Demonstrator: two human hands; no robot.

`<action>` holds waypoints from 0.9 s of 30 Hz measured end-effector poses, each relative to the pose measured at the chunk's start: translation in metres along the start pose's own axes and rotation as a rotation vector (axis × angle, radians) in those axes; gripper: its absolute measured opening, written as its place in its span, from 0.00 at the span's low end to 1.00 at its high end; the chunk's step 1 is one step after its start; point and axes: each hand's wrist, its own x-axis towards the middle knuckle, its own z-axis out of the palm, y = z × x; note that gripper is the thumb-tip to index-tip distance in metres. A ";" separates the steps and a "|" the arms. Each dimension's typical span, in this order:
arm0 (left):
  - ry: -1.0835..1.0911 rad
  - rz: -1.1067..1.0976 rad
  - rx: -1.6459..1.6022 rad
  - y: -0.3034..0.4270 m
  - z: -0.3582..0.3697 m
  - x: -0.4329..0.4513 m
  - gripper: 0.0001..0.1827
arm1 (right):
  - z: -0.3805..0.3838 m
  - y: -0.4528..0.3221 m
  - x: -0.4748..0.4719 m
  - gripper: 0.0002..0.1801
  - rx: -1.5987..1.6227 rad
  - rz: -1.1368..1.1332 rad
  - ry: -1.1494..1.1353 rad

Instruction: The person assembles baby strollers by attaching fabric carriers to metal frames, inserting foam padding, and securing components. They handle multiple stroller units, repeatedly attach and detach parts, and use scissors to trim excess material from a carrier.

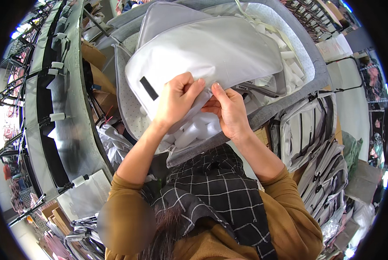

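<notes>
A grey padded fabric panel (194,48) with a black strip near its left corner lies over a large grey fabric bin (316,68) with a dotted lining. My left hand (179,97) grips the panel's near edge between thumb and curled fingers. Close beside it on the right, my right hand (226,107) pinches the same edge, its other fingers tucked beneath. Another grey panel (168,22) lies under the first at the back. White foam-like rolls (197,130) show in the bin below my hands, and more at its right side. Labels bearing writing show under the panel's right part.
A long metal-topped table (76,97) with white rollers (57,116) along it runs down the left. Cardboard boxes (104,100) and a crumpled plastic bag (114,143) sit between it and the bin. Stacked grey fabric pieces with black zips (306,130) stand at the right.
</notes>
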 end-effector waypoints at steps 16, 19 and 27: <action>0.205 0.300 0.637 -0.033 -0.058 -0.054 0.30 | -0.019 -0.029 0.051 0.17 -0.107 -0.099 -0.031; 0.403 0.057 0.462 -0.067 -0.082 -0.056 0.33 | -0.043 -0.049 0.081 0.17 -0.098 -0.145 -0.115; 0.142 -0.577 -0.126 -0.132 -0.082 -0.044 0.46 | -0.072 -0.064 0.105 0.19 0.109 -0.155 0.149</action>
